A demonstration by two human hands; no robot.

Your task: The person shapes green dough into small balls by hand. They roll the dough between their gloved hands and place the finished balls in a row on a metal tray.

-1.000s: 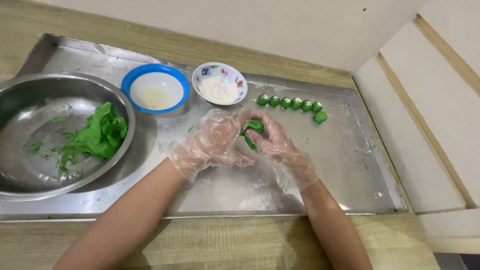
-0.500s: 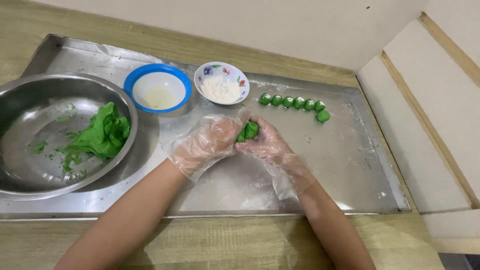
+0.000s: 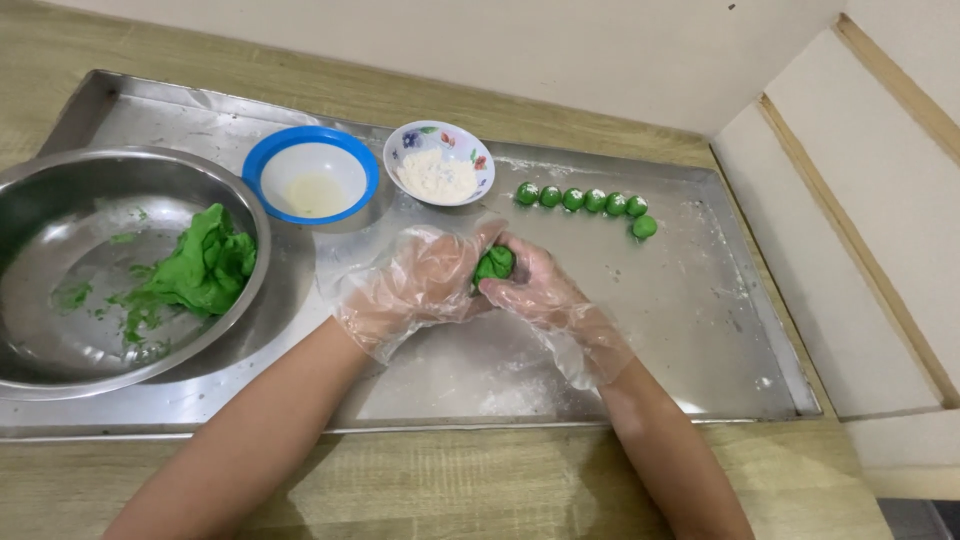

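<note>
steel bowl (image 3: 40, 330) of green dough (image 3: 205, 265), perhaps oil in blue bowl (image 3: 268, 160)

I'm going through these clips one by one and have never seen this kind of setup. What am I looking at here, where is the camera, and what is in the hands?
There is no machine: these are a person's two bare arms, seen from a camera worn on the head and looking down. Both hands wear thin clear plastic gloves. The left hand and right hand meet around a small lump of green dough, both holding it. They work over a flat metal tray dusted with white powder, on a wooden table. On the tray's left stands a large metal bowl with more green dough. Behind the hands are a blue-rimmed bowl holding a little pale liquid and a small flowered bowl of white powder. To the right lies a row of small green balls.
</note>
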